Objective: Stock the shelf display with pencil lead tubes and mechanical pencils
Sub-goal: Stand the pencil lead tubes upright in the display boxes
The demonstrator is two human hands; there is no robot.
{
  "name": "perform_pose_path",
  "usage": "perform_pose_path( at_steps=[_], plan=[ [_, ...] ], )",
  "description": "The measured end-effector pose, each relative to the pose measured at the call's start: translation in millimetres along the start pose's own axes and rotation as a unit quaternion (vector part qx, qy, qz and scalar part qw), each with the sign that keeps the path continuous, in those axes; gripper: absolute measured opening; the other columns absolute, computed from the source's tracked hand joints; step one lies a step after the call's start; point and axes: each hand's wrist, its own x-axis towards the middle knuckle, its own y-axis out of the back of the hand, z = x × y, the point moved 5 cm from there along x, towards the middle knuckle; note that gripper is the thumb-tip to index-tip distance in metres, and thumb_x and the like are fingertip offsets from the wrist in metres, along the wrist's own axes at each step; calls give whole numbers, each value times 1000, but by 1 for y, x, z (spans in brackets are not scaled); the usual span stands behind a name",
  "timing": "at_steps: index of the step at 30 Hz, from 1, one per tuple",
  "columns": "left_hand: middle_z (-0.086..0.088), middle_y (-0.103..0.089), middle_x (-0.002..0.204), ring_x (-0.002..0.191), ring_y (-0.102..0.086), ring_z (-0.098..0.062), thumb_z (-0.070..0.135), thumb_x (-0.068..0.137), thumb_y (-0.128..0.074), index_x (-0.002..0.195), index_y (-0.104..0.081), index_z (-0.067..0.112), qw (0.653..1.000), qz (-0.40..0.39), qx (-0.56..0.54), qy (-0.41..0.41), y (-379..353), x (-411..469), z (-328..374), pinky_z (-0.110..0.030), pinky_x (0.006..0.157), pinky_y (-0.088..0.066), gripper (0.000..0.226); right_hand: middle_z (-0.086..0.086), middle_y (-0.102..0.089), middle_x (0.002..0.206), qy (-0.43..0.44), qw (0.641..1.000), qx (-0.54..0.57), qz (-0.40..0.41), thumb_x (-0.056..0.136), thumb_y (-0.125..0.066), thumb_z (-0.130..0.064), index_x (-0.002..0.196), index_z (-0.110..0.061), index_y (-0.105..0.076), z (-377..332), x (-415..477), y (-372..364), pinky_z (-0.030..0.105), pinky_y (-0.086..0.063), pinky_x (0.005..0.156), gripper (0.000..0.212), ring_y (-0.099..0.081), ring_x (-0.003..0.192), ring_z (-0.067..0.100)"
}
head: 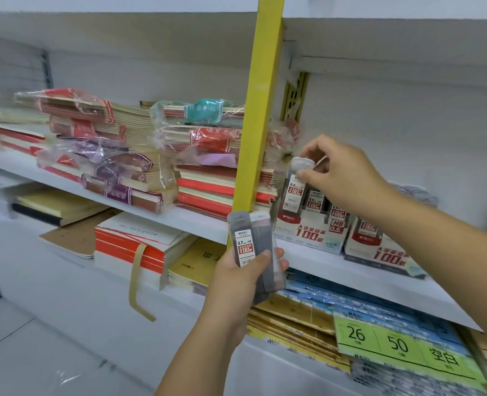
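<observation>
My right hand [339, 170] pinches the cap of a tube [295, 190] standing upright in the display box [308, 230] on the shelf [351, 270]. My left hand [245, 278] curls round two tubes [253, 247] before the shelf edge.

**White shelving, yellow post**

White metal shelves [196, 222] run against a pale back panel [408, 124], split by a yellow upright post [262, 110]. A grey slotted rail [46, 70] shows far left. Pale floor tiles [22, 352] lie below.

You hold two tubes [252, 247] in your left hand [242, 281], one tube [295, 190] in your right hand [345, 172]; two boxes [308, 232] on the shelf [351, 271].
</observation>
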Motion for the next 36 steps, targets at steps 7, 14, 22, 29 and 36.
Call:
perform_pose_path(
  at_steps=[7, 14, 22, 29, 36],
  plan=[
    [4, -79, 102, 96, -75, -15, 27, 100, -58, 127, -59, 27, 999, -41, 12, -1, -3, -9, 8, -37, 82, -59, 28, -10, -34, 99, 52, 969, -241, 36, 90, -64, -31, 126, -26, -62, -2, -15, -8, 26, -26, 82, 36, -33, 100, 13],
    [-5, -78, 108, 101, -74, -25, 30, 99, -61, 113, -70, 31, 994, -102, 44, 20, -16, -23, 9, -43, 86, -55, 17, -18, -65, 93, -94, 967, 211, -104, 91, -64, -31, 111, -47, -62, -13, -87, -22, 20, -53, 69, 25, -62, 74, -1],
    [-9, -73, 121, 113, -70, -22, 22, 84, -71, 120, -66, 19, 983, -154, -56, 85, -25, -30, 2, -47, 84, -61, 37, 1, -70, 88, -122, 907, 376, -149, 91, -55, -5, 107, -24, -58, -7, -101, -15, 24, -49, 61, 24, -59, 65, 13],
    [-1, -77, 109, 96, -75, -18, 15, 95, -65, 121, -58, 23, 994, -94, -36, 53, -19, -28, 6, -26, 61, -56, 29, -11, -74, 106, -149, 913, 354, -138, 98, -52, -12, 116, -27, -51, 5, -103, -9, 6, -44, 58, 24, -65, 77, -3],
    [3, -78, 104, 91, -76, -15, 16, 96, -64, 120, -57, 27, 998, -44, 28, 18, -16, -27, 10, -22, 62, -58, 27, 0, -77, 85, -184, 920, 337, -84, 92, -63, -10, 108, -17, -56, 9, -97, -9, 14, -50, 54, 19, -71, 68, 10]
  ],
)
